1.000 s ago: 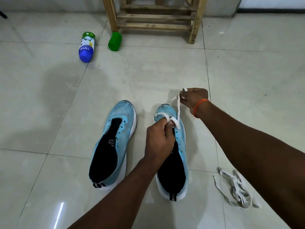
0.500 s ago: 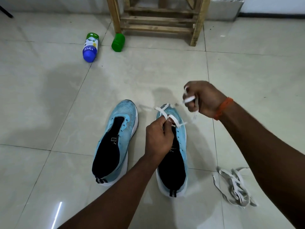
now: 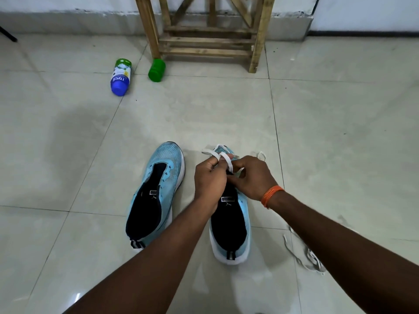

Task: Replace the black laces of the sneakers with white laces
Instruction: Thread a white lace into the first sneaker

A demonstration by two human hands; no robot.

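Both hands meet over the front eyelets of the right-side sneaker (image 3: 243, 208); left hand (image 3: 209, 177) and right hand (image 3: 251, 177) each pinch the white lace (image 3: 224, 157), its loops trailing toward the toe.

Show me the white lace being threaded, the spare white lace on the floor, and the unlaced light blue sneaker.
white lace being threaded (image 3: 226, 161): head view, flat strip below its loop.
spare white lace (image 3: 314, 262): head view, tangled bunch of strands.
unlaced light blue sneaker (image 3: 170, 155): head view, knit toe.
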